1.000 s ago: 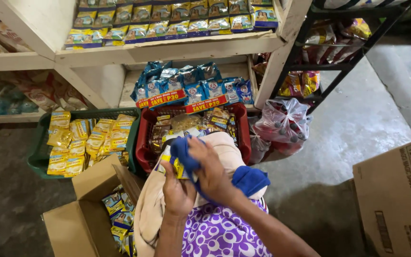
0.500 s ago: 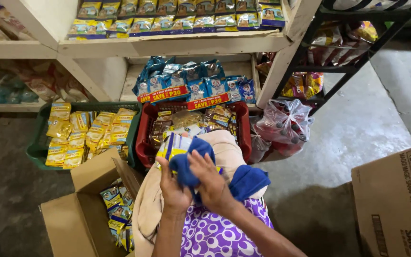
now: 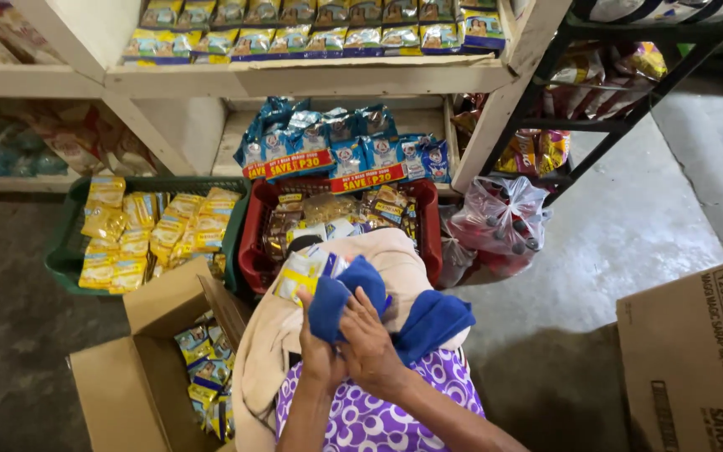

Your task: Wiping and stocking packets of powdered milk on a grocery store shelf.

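My left hand and my right hand are pressed together in front of me, both closed on a blue cloth. The cloth wraps over a strip of white and yellow sachets that sticks out to the left. A second fold of blue cloth lies to the right on a beige cloth draped over my lap. My purple patterned dress shows below the hands.
A red basket of brown sachets and a green basket of yellow packets stand ahead under white shelves. An open cardboard box with sachets sits at my left, another box at right. A plastic bag lies beside a black rack.
My hands and the blue cloth with the sachets have sunk a little closer to my lap. The cloth is bunched more tightly over the strip.
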